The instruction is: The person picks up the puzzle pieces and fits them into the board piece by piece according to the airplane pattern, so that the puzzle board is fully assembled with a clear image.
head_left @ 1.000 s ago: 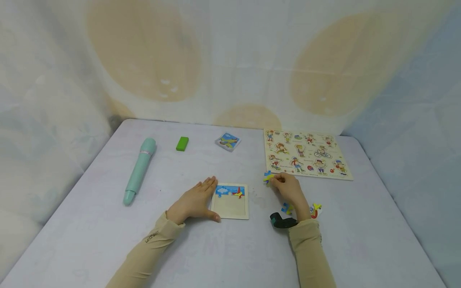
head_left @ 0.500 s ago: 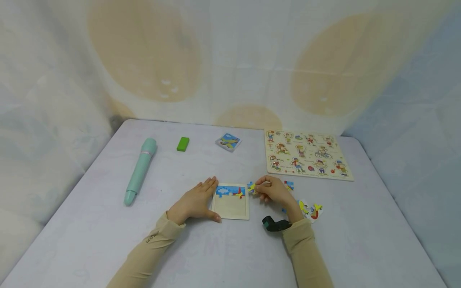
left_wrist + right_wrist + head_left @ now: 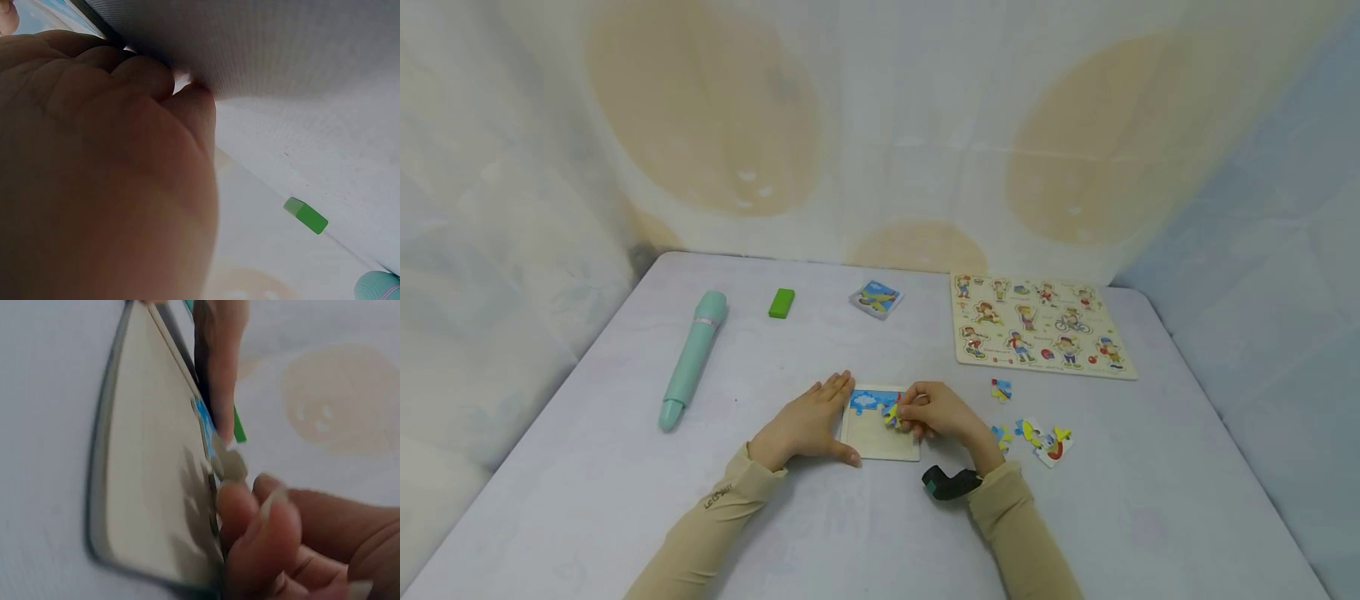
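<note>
Puzzle piece [image 3: 891, 414], yellow and blue, right there over the square wooden tray [image 3: 878, 444], pinched between the thumb and forefinger of the right hand [image 3: 942, 412]! It sat just below the blue sky strip [image 3: 865, 400] along the tray's far side, and the right wrist view caught it tilted, with the hand's shadow across the bare wood; whether it touched the base, I could not tell.

Over on the other flank, the left hand [image 3: 807, 423] lay spread wide, fingers straight and thumb well apart, bracing the tray's left side, fingertips by the far corner and thumb at the near one.

To the right, more loose pieces: one red, blue and yellow [image 3: 1002, 390], another blue and yellow [image 3: 1002, 437] near the right wrist, and an overlapping cluster [image 3: 1048, 442] just beside that. A black device [image 3: 951, 483] jutted from the right wrist.

Farther back stood the supporting cast: a mint-green wand [image 3: 692, 362], a green block [image 3: 782, 303], a small airplane picture [image 3: 877, 298], and a large board of cartoon figures [image 3: 1037, 315] on the far right.
</note>
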Available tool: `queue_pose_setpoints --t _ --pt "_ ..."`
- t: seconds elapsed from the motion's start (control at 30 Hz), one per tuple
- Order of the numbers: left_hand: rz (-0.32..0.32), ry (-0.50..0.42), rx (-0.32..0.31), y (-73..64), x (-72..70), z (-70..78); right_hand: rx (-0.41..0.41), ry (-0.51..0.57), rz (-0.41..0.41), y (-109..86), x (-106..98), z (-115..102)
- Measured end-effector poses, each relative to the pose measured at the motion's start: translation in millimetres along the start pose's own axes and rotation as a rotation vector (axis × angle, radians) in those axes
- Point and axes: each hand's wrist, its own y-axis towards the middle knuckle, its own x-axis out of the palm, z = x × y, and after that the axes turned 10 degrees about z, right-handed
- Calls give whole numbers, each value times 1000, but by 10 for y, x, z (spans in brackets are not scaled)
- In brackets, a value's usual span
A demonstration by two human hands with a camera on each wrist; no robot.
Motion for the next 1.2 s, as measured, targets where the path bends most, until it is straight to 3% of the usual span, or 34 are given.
queue_pose_setpoints --t 0.2,0.57,0.83,1.2 --pt "-3 0 -1 -7 3 -7 49 -47 64 -12 139 -75" --pt "11 -14 11 -8 -24 17 18 -151 87 -48 232 -156" --pt "16 -11 21 -8 -22 22 29 -187 178 -72 334 -206" --pt "9 -16 17 1 -6 7 -38 -450 312 -60 424 -192"
